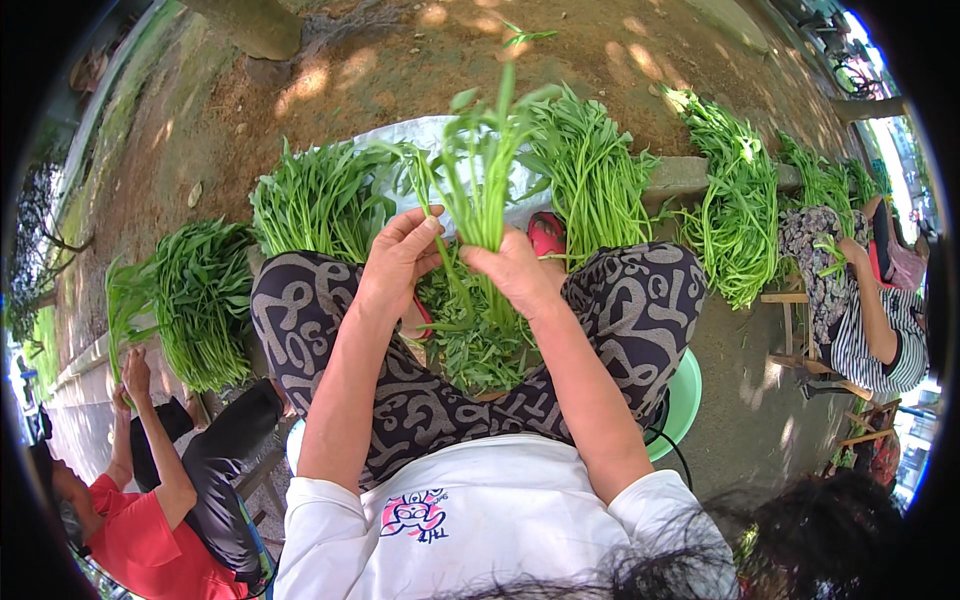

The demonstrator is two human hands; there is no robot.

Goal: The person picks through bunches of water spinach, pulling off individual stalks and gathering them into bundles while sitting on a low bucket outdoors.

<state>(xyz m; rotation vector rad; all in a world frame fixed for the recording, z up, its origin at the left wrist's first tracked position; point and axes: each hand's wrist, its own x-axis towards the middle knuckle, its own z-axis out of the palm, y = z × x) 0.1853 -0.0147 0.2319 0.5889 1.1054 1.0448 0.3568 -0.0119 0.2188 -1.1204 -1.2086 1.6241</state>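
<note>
Between my knees, my right hand grips a bunch of water spinach by its stems, leaves pointing up and away from me. My left hand pinches a thinner stem of greens between thumb and fingers, just left of that bunch. Below both hands lies a heap of loose leaves and stems between my legs. Past my hands, a pile of greens rests at the left of a pale sheet, and another pile at its right.
A co-worker in red holds greens at left beside a dark leafy pile. At right, a person in stripes sits near a long pile. A green basin stands by my right thigh. A tree trunk rises ahead.
</note>
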